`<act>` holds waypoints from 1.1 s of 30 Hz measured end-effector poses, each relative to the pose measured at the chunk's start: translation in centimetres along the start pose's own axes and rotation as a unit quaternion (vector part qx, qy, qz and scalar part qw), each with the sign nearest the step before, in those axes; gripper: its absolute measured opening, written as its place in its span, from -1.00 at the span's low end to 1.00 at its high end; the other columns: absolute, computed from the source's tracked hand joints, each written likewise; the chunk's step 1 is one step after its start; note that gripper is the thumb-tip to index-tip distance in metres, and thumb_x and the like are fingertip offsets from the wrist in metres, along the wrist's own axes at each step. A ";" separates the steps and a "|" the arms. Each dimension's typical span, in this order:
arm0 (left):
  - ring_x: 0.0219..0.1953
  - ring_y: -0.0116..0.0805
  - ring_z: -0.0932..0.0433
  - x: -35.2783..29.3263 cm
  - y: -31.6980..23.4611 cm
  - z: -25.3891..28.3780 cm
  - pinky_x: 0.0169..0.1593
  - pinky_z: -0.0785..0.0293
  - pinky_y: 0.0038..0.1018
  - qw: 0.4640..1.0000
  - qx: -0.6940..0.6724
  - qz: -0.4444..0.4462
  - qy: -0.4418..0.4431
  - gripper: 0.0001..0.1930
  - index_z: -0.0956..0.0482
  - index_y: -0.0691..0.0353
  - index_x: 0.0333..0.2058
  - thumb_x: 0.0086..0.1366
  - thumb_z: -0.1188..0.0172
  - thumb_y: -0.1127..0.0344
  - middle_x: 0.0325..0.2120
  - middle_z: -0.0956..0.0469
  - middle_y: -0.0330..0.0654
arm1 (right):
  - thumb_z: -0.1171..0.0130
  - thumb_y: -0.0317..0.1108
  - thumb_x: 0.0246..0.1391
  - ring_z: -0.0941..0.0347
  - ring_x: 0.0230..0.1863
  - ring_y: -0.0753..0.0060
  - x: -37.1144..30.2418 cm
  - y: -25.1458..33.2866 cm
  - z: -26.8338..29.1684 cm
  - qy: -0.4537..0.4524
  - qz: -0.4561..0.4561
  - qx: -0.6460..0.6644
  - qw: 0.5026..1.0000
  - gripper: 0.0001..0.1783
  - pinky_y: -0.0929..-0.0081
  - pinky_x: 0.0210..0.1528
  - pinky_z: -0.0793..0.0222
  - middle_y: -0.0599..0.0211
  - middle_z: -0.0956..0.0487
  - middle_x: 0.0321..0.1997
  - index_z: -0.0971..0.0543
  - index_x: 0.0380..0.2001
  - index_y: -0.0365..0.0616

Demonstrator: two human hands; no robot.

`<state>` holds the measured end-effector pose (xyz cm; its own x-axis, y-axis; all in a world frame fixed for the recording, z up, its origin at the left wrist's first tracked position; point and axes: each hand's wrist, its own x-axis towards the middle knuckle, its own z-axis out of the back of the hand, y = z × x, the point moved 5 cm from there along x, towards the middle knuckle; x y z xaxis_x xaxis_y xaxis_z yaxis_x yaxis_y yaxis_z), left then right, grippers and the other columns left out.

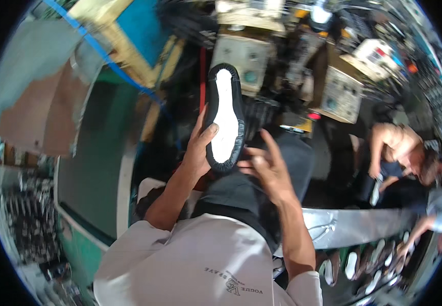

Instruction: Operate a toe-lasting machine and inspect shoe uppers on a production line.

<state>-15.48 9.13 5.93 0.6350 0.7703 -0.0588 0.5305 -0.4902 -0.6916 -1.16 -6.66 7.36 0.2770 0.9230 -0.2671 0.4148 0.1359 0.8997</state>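
A black shoe upper (pixel 226 117) points toe and heel away from and toward me, its underside facing up. The black edge is gathered round a long white insole board (pixel 224 130). My left hand (pixel 199 148) grips it from the left near its closer end, the thumb over the rim and the other fingers hidden below. To the right of that end is my right hand (pixel 268 168), holding nothing, with its fingers apart. Whether a fingertip touches the shoe's edge I cannot tell.
Ahead stand pale machine boxes (pixel 241 56) with dials. A green panel (pixel 93 178) is on the left. At right, a bent-over person (pixel 397 148) works beside a metal bench (pixel 359 224); several shoes (pixel 351 265) with white undersides lie near another person's arm (pixel 417 229).
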 end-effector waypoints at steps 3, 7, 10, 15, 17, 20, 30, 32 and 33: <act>0.22 -0.18 -0.62 -2.4 -3.3 10.5 0.26 -0.61 -0.22 0.981 0.064 0.029 -0.178 -0.17 -0.06 0.14 0.63 0.52 -0.27 0.27 0.29 -0.52 -0.04 | -0.20 -0.25 0.55 -0.73 0.06 0.22 -1.5 -3.4 3.5 -0.106 -0.066 0.046 0.991 -0.32 0.26 0.18 -0.69 -0.10 -0.68 0.18 -0.28 0.58 -0.23; 0.25 0.02 -0.60 -4.7 -12.7 27.5 0.33 -0.51 -0.18 0.858 0.315 -0.047 -0.403 0.02 -0.10 0.34 0.59 0.28 -0.51 0.34 0.35 -0.50 0.09 | -0.22 -0.27 0.53 -0.73 -0.01 0.22 -4.7 -6.0 8.0 -0.202 -0.079 0.081 0.973 -0.45 0.24 0.12 -0.69 -0.02 -0.71 0.10 -0.44 0.43 -0.29; 0.36 0.06 -0.52 0.2 -20.3 33.2 0.46 -0.36 -0.24 0.711 0.569 -0.126 -0.395 -0.07 -0.30 0.41 0.50 0.21 -0.56 0.35 0.35 -0.51 0.23 | -0.23 -0.27 0.52 -0.74 -0.02 0.19 -6.1 -7.4 11.3 -0.246 -0.053 0.084 0.964 -0.48 0.24 0.12 -0.70 -0.02 -0.72 0.06 -0.48 0.37 -0.35; 0.18 -0.12 -0.65 9.6 -21.0 34.4 0.27 -0.53 -0.17 0.708 0.601 -0.009 -0.371 -0.46 -0.56 0.23 0.33 0.40 -0.35 0.33 0.13 -0.70 0.00 | -0.24 -0.22 0.51 -0.74 0.08 0.15 -10.7 -5.5 14.4 -0.341 -0.032 0.061 0.937 -0.46 0.17 0.21 -0.67 -0.07 -0.72 0.14 -0.50 0.35 -0.38; 0.22 0.00 -0.66 10.4 -20.2 39.3 0.27 -0.62 -0.20 0.904 0.267 0.015 -0.335 -0.49 -0.46 0.30 0.40 0.52 -0.20 0.42 0.22 -0.64 0.13 | -0.25 -0.23 0.51 -0.71 0.06 0.18 -13.6 -5.9 17.3 -0.365 0.003 0.049 0.930 -0.48 0.21 0.23 -0.63 0.00 -0.71 0.12 -0.51 0.36 -0.32; 0.31 0.12 -0.58 12.9 -3.2 26.4 0.43 -0.51 -0.08 0.927 0.349 0.070 -0.116 -0.49 -0.38 0.51 0.38 0.57 -0.23 0.41 0.27 -0.52 0.30 | -0.26 -0.23 0.49 -0.67 -0.02 0.36 -27.8 -8.2 23.9 -0.569 0.025 -0.100 0.816 -0.48 0.37 0.11 -0.60 0.11 -0.73 0.03 -0.54 0.34 -0.35; 0.17 -0.08 -0.68 6.9 22.2 -6.3 0.32 -0.62 -0.25 0.852 0.342 0.304 0.254 -0.55 -0.45 0.52 0.34 0.59 -0.14 0.40 0.17 -0.60 0.15 | -0.59 0.03 0.08 -0.59 0.31 -0.20 -58.9 -36.1 -1.7 -0.611 -0.382 -0.203 0.663 0.10 0.03 0.32 -0.52 -0.32 -0.57 0.34 -0.31 0.53 -0.28; 0.15 -0.13 -0.69 6.0 23.5 -7.8 0.29 -0.64 -0.28 0.826 0.367 0.305 0.300 -0.56 -0.46 0.50 0.34 0.60 -0.13 0.40 0.14 -0.62 0.12 | -0.62 0.04 0.02 -0.46 0.45 -0.30 -51.1 -36.3 -1.4 -0.614 -0.354 -0.255 0.658 0.31 -0.01 0.43 -0.43 -0.33 -0.39 0.52 -0.08 0.65 -0.20; 0.13 -0.15 -0.70 5.3 23.9 -8.4 0.28 -0.65 -0.29 0.811 0.378 0.309 0.323 -0.57 -0.46 0.50 0.34 0.61 -0.13 0.39 0.12 -0.63 0.10 | -0.62 0.03 0.01 -0.42 0.48 -0.33 -48.1 -35.4 0.1 -0.627 -0.330 -0.226 0.669 0.38 -0.01 0.47 -0.40 -0.31 -0.32 0.58 0.02 0.68 -0.15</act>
<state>5.31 -1.96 -4.85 0.9395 -0.0208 -0.3420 -0.3419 -0.1239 -0.9315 -29.05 -55.90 -11.64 0.7891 -0.3808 -0.4820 0.5800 0.7205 0.3801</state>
